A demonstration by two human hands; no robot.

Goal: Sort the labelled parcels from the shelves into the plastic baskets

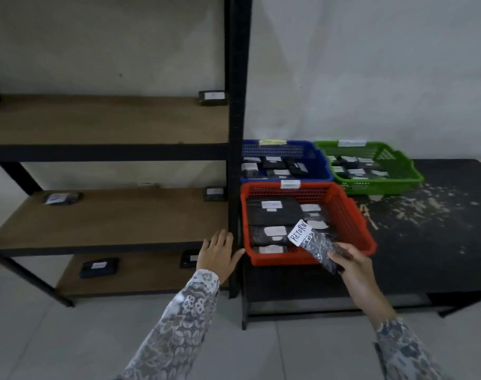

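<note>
One parcel in hand: a black speckled parcel with a white label reading "RETURN", tilted, its labelled end over the near right part of the red basket.
Right hand: the right hand grips the lower end of that parcel, fingers curled round it, just in front of the red basket's near right corner.
Left hand: the left hand is empty with fingers straight and spread, at the front edge of the middle shelf, beside the black upright post of the rack.
Red basket: on the near left part of the black table; several black parcels with white labels lie flat in it; a small white tag sits on its far rim.
Blue basket: the blue basket stands just behind the red one, with black labelled parcels inside and a yellowish tag on its far rim.
Green basket: the green basket stands right of the blue one, touching it or nearly so, also with labelled parcels and a white tag.
Shelves: the upper shelf carries one parcel at its right end and a dark thing at its left edge; the middle shelf carries two parcels, well apart; the bottom shelf carries two more.
Table: pale flecks are scattered over its top, right of the red basket.
Sleeves: both arms wear a grey patterned fabric.
</note>
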